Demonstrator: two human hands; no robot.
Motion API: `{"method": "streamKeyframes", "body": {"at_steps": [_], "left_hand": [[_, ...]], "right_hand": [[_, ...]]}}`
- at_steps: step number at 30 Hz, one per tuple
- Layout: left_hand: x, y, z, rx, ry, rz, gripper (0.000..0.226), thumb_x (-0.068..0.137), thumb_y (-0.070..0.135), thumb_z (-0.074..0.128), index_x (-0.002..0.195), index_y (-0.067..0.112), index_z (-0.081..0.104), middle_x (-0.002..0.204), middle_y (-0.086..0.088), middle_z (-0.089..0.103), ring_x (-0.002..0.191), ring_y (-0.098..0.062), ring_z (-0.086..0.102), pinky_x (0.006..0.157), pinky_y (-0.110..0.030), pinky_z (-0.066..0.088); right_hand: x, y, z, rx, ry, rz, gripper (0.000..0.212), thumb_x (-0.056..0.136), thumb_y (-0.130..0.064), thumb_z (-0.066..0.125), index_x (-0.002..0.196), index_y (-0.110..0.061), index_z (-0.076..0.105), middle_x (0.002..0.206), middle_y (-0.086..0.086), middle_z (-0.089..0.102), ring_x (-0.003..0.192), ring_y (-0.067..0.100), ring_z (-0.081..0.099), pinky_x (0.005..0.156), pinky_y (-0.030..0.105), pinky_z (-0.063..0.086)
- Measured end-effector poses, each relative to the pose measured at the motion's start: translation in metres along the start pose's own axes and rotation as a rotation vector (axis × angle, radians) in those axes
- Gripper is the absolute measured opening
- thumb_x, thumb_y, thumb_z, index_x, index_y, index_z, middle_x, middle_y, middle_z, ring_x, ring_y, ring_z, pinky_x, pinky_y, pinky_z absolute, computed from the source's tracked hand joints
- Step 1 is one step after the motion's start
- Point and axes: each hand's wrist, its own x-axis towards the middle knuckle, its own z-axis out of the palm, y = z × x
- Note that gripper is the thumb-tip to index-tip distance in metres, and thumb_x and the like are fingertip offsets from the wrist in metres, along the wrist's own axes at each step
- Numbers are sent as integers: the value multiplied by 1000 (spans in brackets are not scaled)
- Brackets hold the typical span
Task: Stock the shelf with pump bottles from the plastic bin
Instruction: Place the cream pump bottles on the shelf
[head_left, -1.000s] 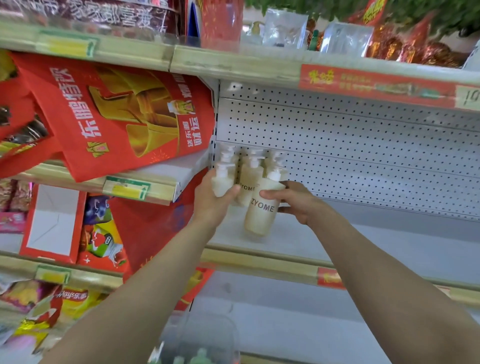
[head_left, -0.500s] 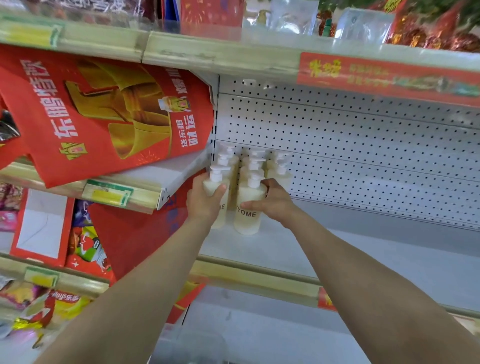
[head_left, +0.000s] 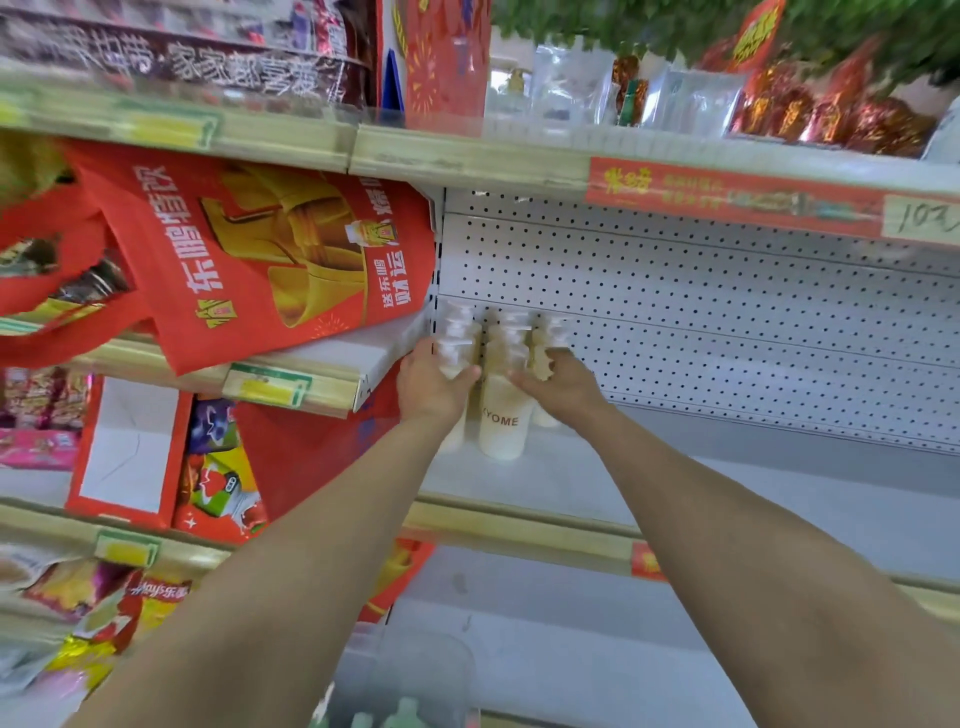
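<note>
At the shelf's (head_left: 727, 483) back-left corner, head view: bottles (head_left: 550, 332) stand packed tight against the pegboard (head_left: 727, 322). Your left hand (head_left: 428, 387) wraps the left bottle (head_left: 457, 353), thumb across its front. Your right hand (head_left: 563, 389) lies at the shoulder of the front bottle (head_left: 501, 421), fingers curled. Blur hides whether it pinches or only touches, so can't tell. Front bottle stands upright on the shelf, touching its neighbours. Bin (head_left: 415, 670) sits at the frame bottom, well apart from both hands.

Risks, my read:
- Bottles look tall with narrow bases. Shove one in hard and the row likely dominoes rightward, where nothing backs it.
- Pump heads crowd together. Pull a hand out carelessly and a finger may hook a nozzle and drag a bottle over.
- Red bag (head_left: 270, 260) hangs near your left hand. Snag it and you could jolt the left bottle.
- View is smeared. Place by feel alone and a bottle may end up tilted.
</note>
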Motion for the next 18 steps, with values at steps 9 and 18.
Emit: {"method": "streamKeyframes", "body": {"at_steps": [9,18], "left_hand": [[-38,48,-102,412,118,303,73,86,47,68,147,24,37,145,-7,45,132,-33,39,108,-45,35],[-90,13,-196,618,92,223,63,92,48,53,148,24,35,154,-13,33,138,-37,31,111,-49,29]], "right_hand": [[-67,-85,-29,-370,135,-308,70,90,-55,60,149,-25,39,150,9,42,137,27,41,105,40,41],[-143,-127,23,-501,21,-318,67,92,-62,50,148,-25,40,153,10,39,140,29,37,109,46,38]]}}
